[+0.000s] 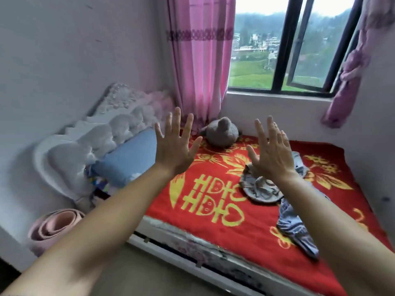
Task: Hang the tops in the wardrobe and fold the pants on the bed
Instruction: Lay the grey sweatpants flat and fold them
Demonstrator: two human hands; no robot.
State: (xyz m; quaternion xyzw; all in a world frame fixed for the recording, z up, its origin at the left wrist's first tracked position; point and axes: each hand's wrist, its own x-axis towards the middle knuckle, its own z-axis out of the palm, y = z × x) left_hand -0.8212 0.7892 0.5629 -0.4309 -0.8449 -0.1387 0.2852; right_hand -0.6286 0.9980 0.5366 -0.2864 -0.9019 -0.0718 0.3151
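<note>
Right forearm covers part of the clothes heap, so garment count and type (tops or pants) can't be told. Bed's lower right end is cut off by the frame edge. Some colourful stuff is wedged under the light blue pillow (128, 159), too small to make out.

The bed is covered by a red blanket with yellow floral pattern (213, 189) and sits on a white bed frame (192, 253), pushed into the room corner under a dark-framed window (277, 50). A white tufted headboard (85, 150) stands against the left wall, with the pillow leaning on it. A pink rolled mat (55, 225) lies on the floor beside the headboard. A pink striped curtain (198, 60) hangs left of the window and a purple tied-up curtain (350, 67) right of it. A grey plush toy (222, 133) sits on the blanket at the far corner, below the pink curtain.

A crumpled grey garment (260, 189) lies mid-bed, with a blue-grey patterned garment (297, 227) just beside it toward the near edge, the two touching or overlapping.

Left hand (173, 146) is raised above the bed, fingers spread wide and straight, back of the hand to the camera, holding nothing. Right hand (271, 150) is the same: fingers straight and apart, in the air above the heap, touching nothing.
</note>
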